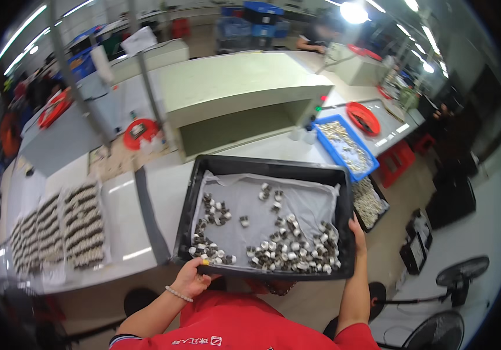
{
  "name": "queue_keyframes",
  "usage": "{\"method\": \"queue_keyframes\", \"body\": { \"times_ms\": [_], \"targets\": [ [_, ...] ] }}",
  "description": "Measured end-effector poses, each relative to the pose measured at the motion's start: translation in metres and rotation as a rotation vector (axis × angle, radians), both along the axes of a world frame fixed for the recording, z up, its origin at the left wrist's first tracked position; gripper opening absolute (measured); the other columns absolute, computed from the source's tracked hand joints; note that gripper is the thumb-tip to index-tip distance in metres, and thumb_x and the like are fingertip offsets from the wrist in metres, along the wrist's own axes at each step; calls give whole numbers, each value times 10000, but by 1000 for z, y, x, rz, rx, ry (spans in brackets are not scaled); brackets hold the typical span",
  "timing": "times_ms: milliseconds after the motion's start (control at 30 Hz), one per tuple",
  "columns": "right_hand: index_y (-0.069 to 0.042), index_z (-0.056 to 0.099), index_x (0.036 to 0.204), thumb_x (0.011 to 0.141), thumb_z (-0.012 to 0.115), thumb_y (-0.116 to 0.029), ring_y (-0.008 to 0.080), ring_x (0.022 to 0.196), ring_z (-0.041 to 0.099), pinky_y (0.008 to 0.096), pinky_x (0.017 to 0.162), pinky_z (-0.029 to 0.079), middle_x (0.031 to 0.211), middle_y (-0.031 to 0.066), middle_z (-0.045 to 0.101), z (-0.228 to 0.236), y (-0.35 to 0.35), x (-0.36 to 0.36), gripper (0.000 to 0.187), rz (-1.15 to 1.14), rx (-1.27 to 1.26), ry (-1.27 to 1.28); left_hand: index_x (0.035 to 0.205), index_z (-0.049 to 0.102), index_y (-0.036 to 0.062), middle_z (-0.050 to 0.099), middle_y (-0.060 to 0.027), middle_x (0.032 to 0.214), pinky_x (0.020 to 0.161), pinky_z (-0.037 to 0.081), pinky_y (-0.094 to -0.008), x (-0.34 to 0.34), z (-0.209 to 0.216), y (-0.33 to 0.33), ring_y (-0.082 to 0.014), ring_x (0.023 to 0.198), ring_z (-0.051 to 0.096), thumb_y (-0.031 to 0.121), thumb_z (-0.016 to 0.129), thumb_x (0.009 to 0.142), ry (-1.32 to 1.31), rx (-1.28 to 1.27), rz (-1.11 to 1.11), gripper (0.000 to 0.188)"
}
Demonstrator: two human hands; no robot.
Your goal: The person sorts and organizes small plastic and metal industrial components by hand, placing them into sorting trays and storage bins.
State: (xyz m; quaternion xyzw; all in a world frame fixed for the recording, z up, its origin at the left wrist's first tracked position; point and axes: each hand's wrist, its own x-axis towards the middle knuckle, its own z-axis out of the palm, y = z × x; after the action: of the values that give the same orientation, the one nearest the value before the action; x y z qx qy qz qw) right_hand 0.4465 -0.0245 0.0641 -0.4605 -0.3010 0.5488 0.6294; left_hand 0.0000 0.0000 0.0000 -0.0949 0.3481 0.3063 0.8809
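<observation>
A black plastic tray [346, 201] is held up in front of my body, over the table's near edge. White lining paper [236, 192] covers its bottom. Many small white-and-dark cylindrical parts [288, 248] lie loose on the paper, mostly heaped toward the near side and left. My left hand [192, 280], with a bead bracelet at the wrist, grips the near left edge of the tray; something yellow shows at its fingertip. My right hand [358, 235] grips the tray's right wall, its fingers partly hidden.
On the white table [128, 204], rows of similar parts [84, 227] stand at the left. A pale box-shaped housing [239, 81] is behind the tray. A blue tray [373, 166] of small parts sits to the right, near a red basin [362, 116]. Fans [463, 271] stand at lower right.
</observation>
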Motion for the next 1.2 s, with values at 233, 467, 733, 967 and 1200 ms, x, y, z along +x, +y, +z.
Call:
{"method": "queue_keyframes", "body": {
  "times_ms": [233,467,733,967,1200],
  "targets": [
    [-27,337,1278,718,521,-239,221,1084,462,333,949,340,1210,116,444,47,-25,-55,627,81,17,75,1140,445,-19,546,-191,1074,545,535,-276,-30,29,-46,-388,926,561,259,353,862,-134,-79,51,404],
    [-5,387,1229,700,471,-135,211,941,549,310,853,429,1093,117,531,98,-7,-79,552,137,-150,-54,1242,387,41,446,-211,1218,812,471,-479,-53,30,-10,-447,1084,463,412,265,875,-233,-8,-344,536],
    [-26,517,1074,614,435,-53,184,744,593,272,662,497,891,85,590,145,37,-126,468,-15,-391,-220,1276,354,34,421,-217,1238,828,456,-489,-94,65,52,-441,1151,407,525,233,855,-87,72,-752,659],
    [-38,517,1092,613,433,-27,177,694,591,273,627,518,855,82,580,158,46,-162,486,-161,-447,-181,1067,533,-25,483,-203,1117,672,473,-366,-131,91,74,-309,946,519,423,677,717,802,1179,-1087,586],
    [-22,469,1173,602,444,2,170,718,590,274,643,516,907,90,569,175,57,-196,572,-228,-460,-300,733,522,82,515,-54,718,622,401,-367,-108,37,98,-231,704,513,316,699,598,1154,2231,-387,323]
  ]
}}
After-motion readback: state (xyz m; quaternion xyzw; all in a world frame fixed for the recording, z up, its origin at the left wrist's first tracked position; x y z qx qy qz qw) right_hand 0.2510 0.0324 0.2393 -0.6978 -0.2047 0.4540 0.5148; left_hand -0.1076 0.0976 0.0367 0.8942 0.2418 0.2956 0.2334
